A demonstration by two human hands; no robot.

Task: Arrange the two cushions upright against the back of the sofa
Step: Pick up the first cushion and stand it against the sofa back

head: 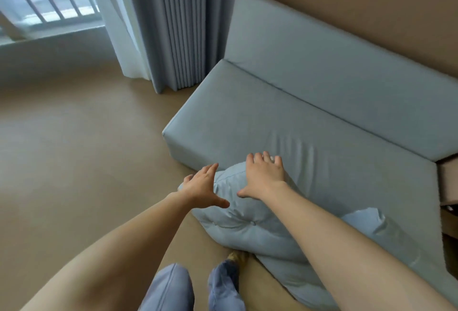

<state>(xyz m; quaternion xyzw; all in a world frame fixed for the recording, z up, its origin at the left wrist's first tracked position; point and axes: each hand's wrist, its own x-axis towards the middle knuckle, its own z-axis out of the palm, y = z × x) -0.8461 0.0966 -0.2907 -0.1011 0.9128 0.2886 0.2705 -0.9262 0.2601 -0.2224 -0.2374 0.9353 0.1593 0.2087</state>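
A: The hands?
B: Left hand [202, 186] and right hand [265, 177] lie flat, fingers spread, on the cushion [247, 221], gripping nothing.
A: And the cushion?
B: At the sofa [297, 122] front edge, seemingly tilted, long axis toward the camera.

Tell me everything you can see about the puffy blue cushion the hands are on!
The cushion is pale blue, soft-looking fabric, plump and wrinkled, with a sewn button tuft dimpling its face. It leans tilted at the sofa's front edge, hanging partly over the floor, not upright against the back. The right hand rests flat on its top corner; the left hand touches its left edge, fingers spread. A second pale blue cushion shows just behind the right forearm.
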